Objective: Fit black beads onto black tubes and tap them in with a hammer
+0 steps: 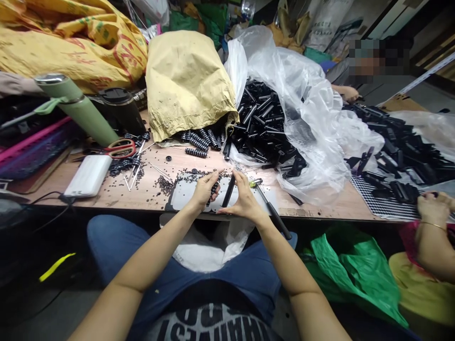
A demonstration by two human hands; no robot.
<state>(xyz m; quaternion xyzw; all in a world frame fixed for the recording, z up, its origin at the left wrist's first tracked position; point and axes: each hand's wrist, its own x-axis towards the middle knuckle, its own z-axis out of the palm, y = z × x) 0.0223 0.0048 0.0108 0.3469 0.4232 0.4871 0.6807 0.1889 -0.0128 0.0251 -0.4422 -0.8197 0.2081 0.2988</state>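
Note:
My left hand (203, 192) is closed around a black ridged piece with pale dots (213, 189), like those at the paper sack; the fingers cover part of it. Close beside it, my right hand (246, 195) spans a slim black plastic handle (228, 190) lengthwise, fingers at its far end and thumb at the near end. Both hands are over a pale grey board (181, 189) at the table's front edge. To the right of my right hand lies a hammer-like tool (272, 208) with a metal shaft and black grip, sticking out past the edge.
Dotted ridged pieces (201, 141) spill from a yellow paper sack (188, 85). Black handles (261, 123) fill a clear plastic bag (302, 104). Scissors (121, 148), a white power bank (88, 176) and a green flask (80, 106) stand left. A co-worker's hand (433, 208) is far right.

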